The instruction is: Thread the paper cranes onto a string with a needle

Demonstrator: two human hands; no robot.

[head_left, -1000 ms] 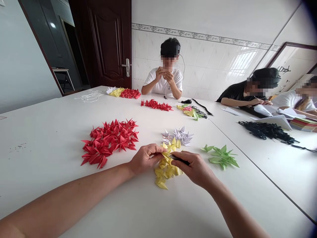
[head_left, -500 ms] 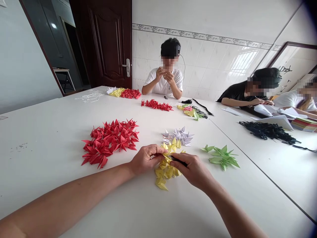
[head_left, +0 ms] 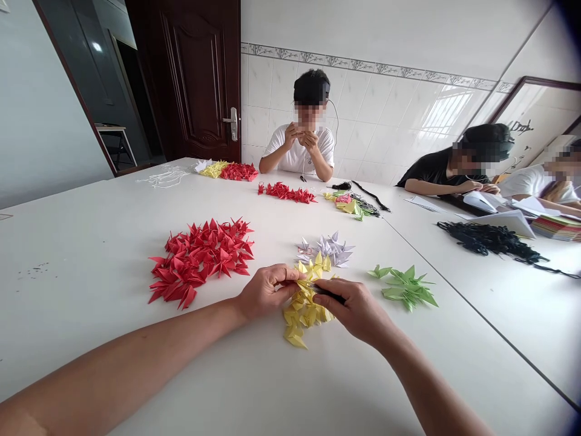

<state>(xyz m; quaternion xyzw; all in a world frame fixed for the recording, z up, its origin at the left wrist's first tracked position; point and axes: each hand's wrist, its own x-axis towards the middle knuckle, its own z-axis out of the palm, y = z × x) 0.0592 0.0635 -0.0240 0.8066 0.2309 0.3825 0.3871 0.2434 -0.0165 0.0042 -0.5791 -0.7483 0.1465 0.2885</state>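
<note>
Here, mid-frame, left hand [head_left: 267, 292] pinches a yellow paper bird [head_left: 307, 283]; right hand [head_left: 358, 306] grips a dark tool [head_left: 330, 294] up against it; red birds [head_left: 202, 260] left of centre.

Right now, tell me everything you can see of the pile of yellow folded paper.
The yellow pile looks like folded paper, creased, with pointed tips, heaped loosely in a rough strip on the white table. Its far end lies by the pale pile; whether they touch is unclear. The left hand and right hand partly hide its middle; whether they touch it is hard to tell.
</note>
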